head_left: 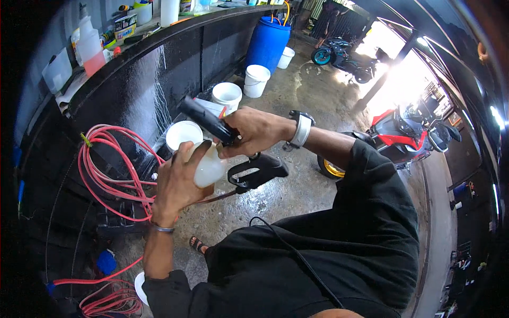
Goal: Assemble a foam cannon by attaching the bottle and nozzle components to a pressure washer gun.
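In front of my body I hold a black spray gun point(258, 173) with a translucent whitish bottle point(209, 169) at its front. My left hand point(177, 183) is closed around the bottle, its fingers over the upper side. My right hand point(254, 130) wraps the black nozzle part point(205, 119) just above the bottle. The gun's trigger handle hangs below my right wrist, with no hand on it. A hose point(220, 196) runs from the gun behind my left hand. How bottle and nozzle join is partly hidden by my fingers.
Coiled red hose point(114, 164) hangs on the left wall. White buckets point(227, 94) and a blue barrel point(269, 45) stand along the bench point(175, 27), which carries bottles. A red and black motorcycle point(397, 135) stands right; another motorcycle point(344, 57) is farther back. The floor point(297, 196) is wet.
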The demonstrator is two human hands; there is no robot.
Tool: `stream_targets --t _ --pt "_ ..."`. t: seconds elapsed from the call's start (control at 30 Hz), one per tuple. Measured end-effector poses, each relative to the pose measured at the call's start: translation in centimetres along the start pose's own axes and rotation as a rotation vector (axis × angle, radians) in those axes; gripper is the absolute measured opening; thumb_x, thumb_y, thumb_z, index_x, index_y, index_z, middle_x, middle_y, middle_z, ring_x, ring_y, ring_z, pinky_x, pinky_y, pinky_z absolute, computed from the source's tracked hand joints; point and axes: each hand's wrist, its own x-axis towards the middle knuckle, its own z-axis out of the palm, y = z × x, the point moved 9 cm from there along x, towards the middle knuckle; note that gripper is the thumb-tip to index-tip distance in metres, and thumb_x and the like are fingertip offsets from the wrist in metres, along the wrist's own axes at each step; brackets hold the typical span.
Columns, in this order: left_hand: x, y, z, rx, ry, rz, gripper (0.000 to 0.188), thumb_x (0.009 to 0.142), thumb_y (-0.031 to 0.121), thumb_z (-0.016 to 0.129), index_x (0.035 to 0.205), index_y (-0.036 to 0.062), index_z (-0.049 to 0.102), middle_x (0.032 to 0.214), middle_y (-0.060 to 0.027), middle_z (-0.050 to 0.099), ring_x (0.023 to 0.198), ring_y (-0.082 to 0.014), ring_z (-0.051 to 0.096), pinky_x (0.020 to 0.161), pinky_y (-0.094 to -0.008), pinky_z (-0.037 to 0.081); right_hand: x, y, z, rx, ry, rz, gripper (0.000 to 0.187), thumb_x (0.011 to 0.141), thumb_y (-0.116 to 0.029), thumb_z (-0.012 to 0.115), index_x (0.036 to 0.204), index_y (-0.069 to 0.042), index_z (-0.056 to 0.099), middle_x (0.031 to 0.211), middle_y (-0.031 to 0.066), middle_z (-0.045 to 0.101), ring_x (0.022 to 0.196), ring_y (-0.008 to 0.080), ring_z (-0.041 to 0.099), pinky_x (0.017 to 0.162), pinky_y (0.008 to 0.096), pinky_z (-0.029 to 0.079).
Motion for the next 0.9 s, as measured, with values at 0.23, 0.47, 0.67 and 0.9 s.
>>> stream_targets --t 0.23,0.47,0.67,0.9 --pt "-0.2 1.2 -1.0 0.148 0.38 0.074 0.083 0.049 0.021 0.08 0.124 0.0182 0.046 0.116 -0.0131 0.045 0.101 -0.032 0.054 0.08 -0.0407 0.05 -2.3 1.3 -0.2 0.282 0.178 0.258 0.063 0.078 -0.037 0.068 0.12 0.001 0.04 0.091 0.0183 0.059 0.087 0.0262 0.061 0.073 0.0363 0.046" --pt "-1.9 1.6 -7.1 -0.064 0.636 0.081 0.083 0.047 0.02 0.082 0.118 0.0066 0.044 0.112 -0.018 0.046 0.1 -0.0349 0.052 0.082 -0.0411 0.046 -2.7 -0.7 -2.9 1.036 0.002 -0.411 0.067 0.091 -0.047 0.046 0.134 0.004 0.036 0.125 0.0161 0.05 0.106 0.0215 0.055 0.093 0.0346 0.041" --pt "-1.7 0.0 -9.0 -0.377 0.629 -0.013 0.095 0.047 0.021 0.084 0.127 0.0007 0.037 0.116 -0.017 0.046 0.108 -0.0297 0.048 0.091 -0.0394 0.04 -1.5 1.2 4.8 0.802 0.346 -0.344 0.064 0.084 -0.029 0.063 0.137 -0.005 0.035 0.131 0.01 0.047 0.117 0.021 0.048 0.098 0.0329 0.038" --pt "-2.5 -2.1 -5.1 -0.226 0.589 -0.182 0.094 0.047 0.021 0.083 0.127 0.0021 0.038 0.118 -0.0193 0.044 0.11 -0.0342 0.046 0.094 -0.044 0.038 -2.8 4.0 15.6 1.17 0.577 -0.219 0.05 0.091 -0.025 0.052 0.132 0.0 0.037 0.126 0.0106 0.049 0.115 0.0214 0.049 0.098 0.0318 0.039"
